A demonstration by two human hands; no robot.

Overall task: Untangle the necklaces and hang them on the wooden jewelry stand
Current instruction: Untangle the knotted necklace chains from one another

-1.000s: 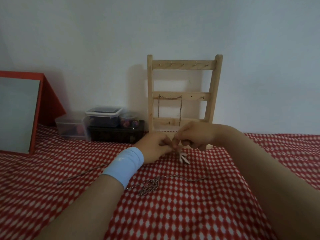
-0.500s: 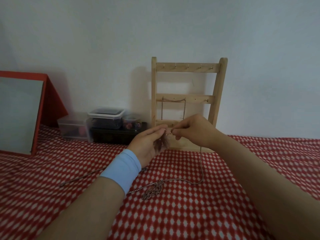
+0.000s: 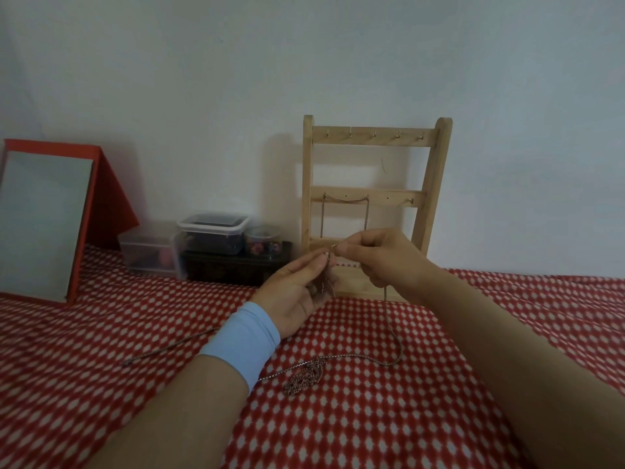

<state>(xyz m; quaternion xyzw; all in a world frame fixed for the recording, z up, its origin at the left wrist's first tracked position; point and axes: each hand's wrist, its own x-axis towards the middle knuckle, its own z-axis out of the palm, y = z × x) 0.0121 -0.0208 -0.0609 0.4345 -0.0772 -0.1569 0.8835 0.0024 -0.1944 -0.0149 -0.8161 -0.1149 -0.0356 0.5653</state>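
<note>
I pinch the end of the necklace chain (image 3: 394, 333) between thumb and finger of my right hand (image 3: 382, 262), raised just before the wooden jewelry stand (image 3: 430, 204). My left hand (image 3: 297, 292) pinches the same chain beside it, I think to keep a short piece tight. The rest hangs down to the knotted heap (image 3: 304, 377) on the red checked cloth (image 3: 406, 421), so untangling is not finished. One hung necklace (image 3: 367, 214) is on the middle bar

Stand (image 3: 372, 137): rear centre, on cloth (image 3: 372, 428), against wall (image 3: 203, 79).
Hung necklace (image 3: 345, 200): on stand's middle bar, left half.
Boxes (image 3: 211, 233): left of stand, by wall.
Mirror (image 3: 44, 225): far left.
Left hand (image 3: 297, 289), right hand (image 3: 378, 258): before stand's foot, pinching held necklace (image 3: 394, 333), which trails to tangle (image 3: 304, 377) on cloth.
Loose chain (image 3: 169, 348): left of tangle.
</note>
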